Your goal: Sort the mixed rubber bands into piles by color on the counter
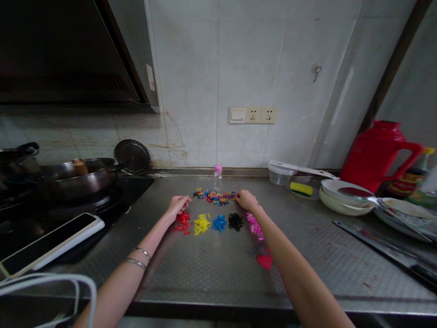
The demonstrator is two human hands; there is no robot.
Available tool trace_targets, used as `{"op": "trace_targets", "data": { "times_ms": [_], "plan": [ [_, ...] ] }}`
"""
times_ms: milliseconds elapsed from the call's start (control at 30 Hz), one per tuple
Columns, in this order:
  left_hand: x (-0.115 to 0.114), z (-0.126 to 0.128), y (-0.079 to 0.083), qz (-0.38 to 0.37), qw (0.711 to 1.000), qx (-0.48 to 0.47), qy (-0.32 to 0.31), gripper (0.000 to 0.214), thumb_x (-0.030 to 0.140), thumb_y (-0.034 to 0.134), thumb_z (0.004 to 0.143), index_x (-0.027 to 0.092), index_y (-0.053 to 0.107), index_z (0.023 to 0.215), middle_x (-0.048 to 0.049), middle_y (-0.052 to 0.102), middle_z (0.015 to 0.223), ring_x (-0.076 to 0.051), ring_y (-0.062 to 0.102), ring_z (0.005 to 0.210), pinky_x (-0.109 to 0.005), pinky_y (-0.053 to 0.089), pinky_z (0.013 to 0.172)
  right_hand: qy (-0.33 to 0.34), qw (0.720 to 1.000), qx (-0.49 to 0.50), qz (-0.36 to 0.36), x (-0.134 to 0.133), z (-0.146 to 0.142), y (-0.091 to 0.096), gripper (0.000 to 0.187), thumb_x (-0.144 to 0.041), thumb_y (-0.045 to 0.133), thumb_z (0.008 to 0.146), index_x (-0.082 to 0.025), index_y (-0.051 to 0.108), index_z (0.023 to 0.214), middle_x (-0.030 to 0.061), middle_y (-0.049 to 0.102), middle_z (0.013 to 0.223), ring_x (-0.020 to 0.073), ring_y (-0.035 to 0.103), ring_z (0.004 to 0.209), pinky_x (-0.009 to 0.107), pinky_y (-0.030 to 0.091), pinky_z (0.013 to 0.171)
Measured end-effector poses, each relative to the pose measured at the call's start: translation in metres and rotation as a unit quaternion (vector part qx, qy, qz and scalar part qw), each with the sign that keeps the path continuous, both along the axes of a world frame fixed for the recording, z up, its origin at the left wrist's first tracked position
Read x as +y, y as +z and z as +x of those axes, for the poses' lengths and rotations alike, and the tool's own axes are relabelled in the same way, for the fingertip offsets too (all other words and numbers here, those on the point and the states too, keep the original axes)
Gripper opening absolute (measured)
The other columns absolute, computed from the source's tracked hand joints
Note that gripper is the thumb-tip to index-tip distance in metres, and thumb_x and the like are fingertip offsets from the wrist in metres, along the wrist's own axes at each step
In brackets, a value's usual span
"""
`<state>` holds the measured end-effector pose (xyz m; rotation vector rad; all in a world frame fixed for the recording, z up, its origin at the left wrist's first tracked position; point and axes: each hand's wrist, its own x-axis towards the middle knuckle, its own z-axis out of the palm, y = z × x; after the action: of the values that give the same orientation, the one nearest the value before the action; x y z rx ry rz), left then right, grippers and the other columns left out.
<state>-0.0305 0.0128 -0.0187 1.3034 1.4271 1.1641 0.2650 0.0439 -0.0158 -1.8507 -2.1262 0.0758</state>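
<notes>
A strip of mixed small coloured pieces (pixel 217 198), too small to name exactly, lies across the steel counter. My right hand (pixel 248 201) is at its right end, fingertips pinched together; what they hold is hidden. Beyond its left end, my left hand (pixel 179 205) is closed above the red pile (pixel 183 223), with anything in its fingers too small to make out. Sorted piles form a row nearer me: yellow pieces (pixel 202 224), blue pieces (pixel 219 223), black pieces (pixel 235 221) and pink pieces (pixel 254 226), the last partly behind my right forearm.
Behind the strip stands a small clear bottle with a pink cap (pixel 218 170). A red flat item (pixel 264 262) lies by my right forearm. Pans (pixel 82 174) and a white-edged device (pixel 52 243) are left; bowls (pixel 344 199), a knife (pixel 391 253) and a red jug (pixel 376 156) are right.
</notes>
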Motion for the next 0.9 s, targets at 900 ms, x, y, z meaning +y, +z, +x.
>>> {"op": "trace_targets", "data": {
  "times_ms": [900],
  "plan": [
    [0.039,-0.008,0.005,0.077,0.967,0.242,0.036,0.024,0.032,0.056,0.064,0.010,0.066,0.066,-0.0042,0.059,0.054,-0.009,0.047,0.045,-0.020,0.029,0.042,0.216,0.974,-0.015,0.065,-0.089,-0.088,0.026,0.018,-0.025,0.040,0.084,-0.018,0.055,0.092,0.0065,0.056,0.099,0.0145,0.053,0.091,0.020,0.039,0.068]
  ]
}}
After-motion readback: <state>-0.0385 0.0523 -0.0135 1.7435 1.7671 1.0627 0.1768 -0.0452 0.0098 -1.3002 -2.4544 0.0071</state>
